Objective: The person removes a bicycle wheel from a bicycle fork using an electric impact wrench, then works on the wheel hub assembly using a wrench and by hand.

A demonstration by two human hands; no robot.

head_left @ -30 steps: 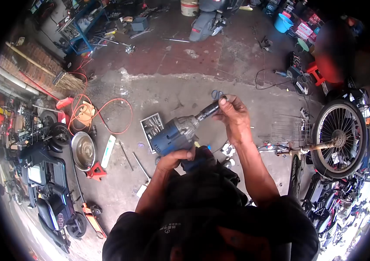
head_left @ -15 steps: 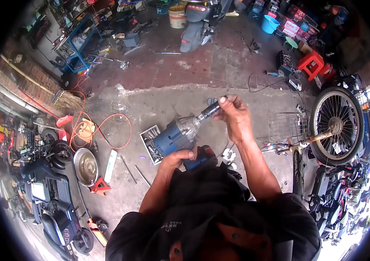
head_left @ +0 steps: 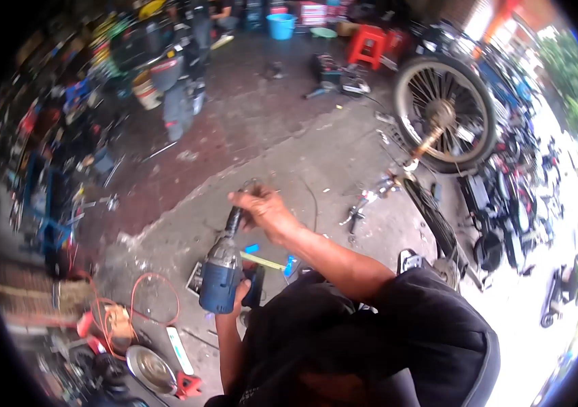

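A blue cordless impact wrench [head_left: 219,279] with a grey metal nose is held in front of me, its nose pointing away. My left hand [head_left: 241,293] is wrapped around its grip, partly hidden behind the tool body; the dark battery end [head_left: 255,281] shows to the right. A long dark socket [head_left: 234,221] sits at the nose. Around the socket's far end, my right hand [head_left: 262,211] has its fingers closed, though motion blurs the fingertips. Partly behind the wrench, a small tray [head_left: 195,278] lies on the floor.
An upturned bicycle wheel [head_left: 404,119] stands at the right. Along the back are a red stool [head_left: 367,46] and a blue bucket [head_left: 281,26]. At lower left lie an orange hose [head_left: 134,293], a metal basin [head_left: 145,370] and a red stand [head_left: 188,385].
My view has swung to the right, so the wheel and outdoor light show more. The wrench now points more straight ahead. Both hands keep their hold on the wrench and socket.
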